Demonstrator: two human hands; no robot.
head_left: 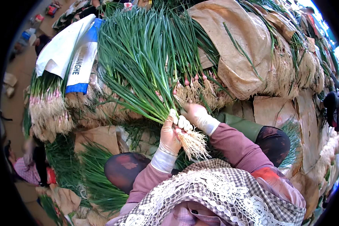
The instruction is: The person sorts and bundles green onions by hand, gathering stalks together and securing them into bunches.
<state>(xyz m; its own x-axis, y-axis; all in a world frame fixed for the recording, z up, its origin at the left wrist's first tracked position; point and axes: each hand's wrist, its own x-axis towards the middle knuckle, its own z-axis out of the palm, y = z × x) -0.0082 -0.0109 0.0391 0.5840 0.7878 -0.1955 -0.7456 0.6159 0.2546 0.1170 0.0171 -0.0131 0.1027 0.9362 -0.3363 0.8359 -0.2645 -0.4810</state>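
A bunch of green garlic (154, 98) with long green leaves, pale bulbs and stringy roots (194, 145) slants across the middle of the view. My left hand (169, 136) is closed around its lower stems, just above the roots, with the thumb on top. White wrapping shows on that thumb. Close against the right side of the bunch, my right hand (196, 113) has its fingers curled in by the stems; what they pinch, if anything, is hidden. Both wrists have white cuffs below mauve checked sleeves.
A long heap of green garlic (139, 37) lies ahead, roots toward me. Brown sacking (229, 41) and a white-and-blue sack (81, 64) cover parts of it. More green leaves (98, 173) lie by my left knee. At far left is another person (28, 167).
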